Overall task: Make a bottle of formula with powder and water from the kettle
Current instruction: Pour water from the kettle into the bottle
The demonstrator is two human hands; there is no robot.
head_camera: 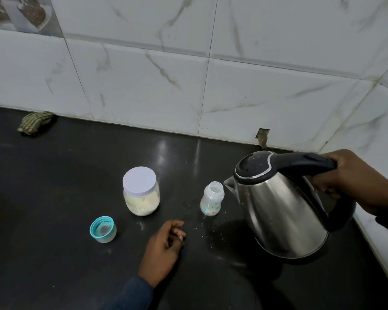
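While no brand or writing can be read on anything, the small clear bottle (212,198) shows coloured dot prints, stands open and upright on the black counter (54,198), and holds a little pale powder at its bottom. Right hand (354,177) grips the steel kettle (280,211) by its handle, spout just beside the bottle's mouth. Left hand (164,245) rests loosely curled and empty. A white-lidded jar (141,191) holds pale powder; the teal cap (103,229) lies nearby.

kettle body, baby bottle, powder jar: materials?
Kettle: body looks like brushed stainless steel, with soft grey reflections; lid and handle look like matte black plastic.
Baby bottle: translucent, probably plastic; printed shapes low on its wall.
Powder jar: clear wall shows pale powder; glass or plastic, cannot tell. Its lid looks like white ribbed plastic.
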